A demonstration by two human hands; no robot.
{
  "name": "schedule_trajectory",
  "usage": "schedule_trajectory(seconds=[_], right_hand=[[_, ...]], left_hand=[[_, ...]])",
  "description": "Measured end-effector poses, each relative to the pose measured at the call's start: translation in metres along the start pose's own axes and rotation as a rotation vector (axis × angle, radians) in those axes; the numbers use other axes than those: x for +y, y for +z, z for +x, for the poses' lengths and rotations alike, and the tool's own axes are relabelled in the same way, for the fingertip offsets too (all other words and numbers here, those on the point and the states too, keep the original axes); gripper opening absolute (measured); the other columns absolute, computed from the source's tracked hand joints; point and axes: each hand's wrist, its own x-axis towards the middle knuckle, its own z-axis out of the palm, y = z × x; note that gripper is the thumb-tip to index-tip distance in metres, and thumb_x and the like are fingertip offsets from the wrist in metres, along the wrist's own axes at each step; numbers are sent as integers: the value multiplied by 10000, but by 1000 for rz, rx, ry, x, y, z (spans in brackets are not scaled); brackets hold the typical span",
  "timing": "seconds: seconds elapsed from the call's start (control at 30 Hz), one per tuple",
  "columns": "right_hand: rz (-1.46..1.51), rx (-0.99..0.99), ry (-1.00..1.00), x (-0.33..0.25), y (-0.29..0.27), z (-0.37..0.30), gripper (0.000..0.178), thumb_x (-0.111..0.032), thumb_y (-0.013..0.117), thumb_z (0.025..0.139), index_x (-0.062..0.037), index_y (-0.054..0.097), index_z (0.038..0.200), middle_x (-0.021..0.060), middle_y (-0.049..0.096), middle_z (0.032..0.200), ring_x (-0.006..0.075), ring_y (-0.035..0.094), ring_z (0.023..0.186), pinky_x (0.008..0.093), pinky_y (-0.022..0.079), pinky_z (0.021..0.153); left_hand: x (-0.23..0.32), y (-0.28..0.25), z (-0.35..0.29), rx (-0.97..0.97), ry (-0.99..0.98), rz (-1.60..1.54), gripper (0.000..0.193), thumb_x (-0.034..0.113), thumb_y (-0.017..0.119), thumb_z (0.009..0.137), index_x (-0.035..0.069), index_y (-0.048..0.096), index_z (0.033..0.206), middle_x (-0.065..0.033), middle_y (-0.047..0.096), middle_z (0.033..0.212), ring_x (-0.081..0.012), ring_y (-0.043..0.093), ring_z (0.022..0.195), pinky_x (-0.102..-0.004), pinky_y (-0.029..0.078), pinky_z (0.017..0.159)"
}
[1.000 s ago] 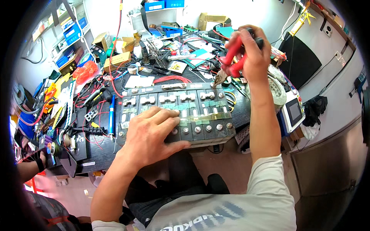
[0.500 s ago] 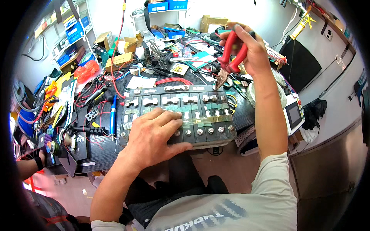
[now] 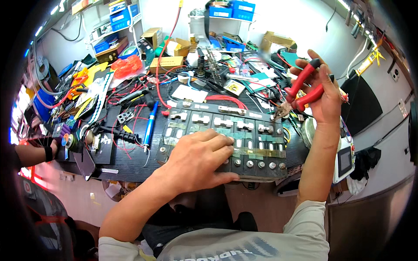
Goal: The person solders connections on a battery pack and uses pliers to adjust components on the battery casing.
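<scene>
Your left hand (image 3: 198,158): fingers unclenched, laid over battery (image 3: 254,138), thumb spread apart. Your right hand (image 3: 328,104): fingers clamped on red pliers (image 3: 307,99), handles apart, tip at battery's far right corner; cannot tell if touching. Battery: on tabletop (image 3: 135,164), before you.

A black multi-cell battery pack (image 3: 250,144) lay lengthwise along the near edge of the worktop (image 3: 134,166), studs lining its near side, metal link bars across its far half, greenish and yellowish tape between. Red-handled pliers (image 3: 299,86) slanted above its far right corner, handles spread, metal nose downward.
</scene>
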Motion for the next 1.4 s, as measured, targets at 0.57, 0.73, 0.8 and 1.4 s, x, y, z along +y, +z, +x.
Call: schedule_trajectory(seconds=[0.57,0.73,0.8,1.4], right_hand=[[299,-243,-32,24,-32,-35,959,-388,804,1019,-21,279,1732,116,553,1314,273,571,1199,443,447,1140],[548,-221,107,28,-27,-22,599,-366,756,1060,-34,538,1508,68,563,1162,237,552,1019,439,492,965],[401,-74,56,26,1,-17,398,-439,625,1143,-66,639,1280,52,586,1049,220,564,927,415,498,900],[-308,-131,370,41,54,69,437,-461,786,1051,-39,675,1063,13,661,821,118,661,641,291,563,559]], left_hand=[[1,13,-8,-4,12,-109,489,465,893,816,42,682,941,-99,665,1069,-314,654,1053,-452,565,875],[-6,9,-11,8,32,-82,497,469,888,843,42,716,1030,-107,727,1228,-311,691,1139,-443,593,941],[-1,0,-13,-22,-6,-47,501,465,901,842,45,739,1061,-96,759,1275,-306,728,1113,-416,614,931],[6,-1,3,18,-9,18,532,419,985,718,66,795,1068,-67,793,1218,-281,764,1034,-408,629,858]])
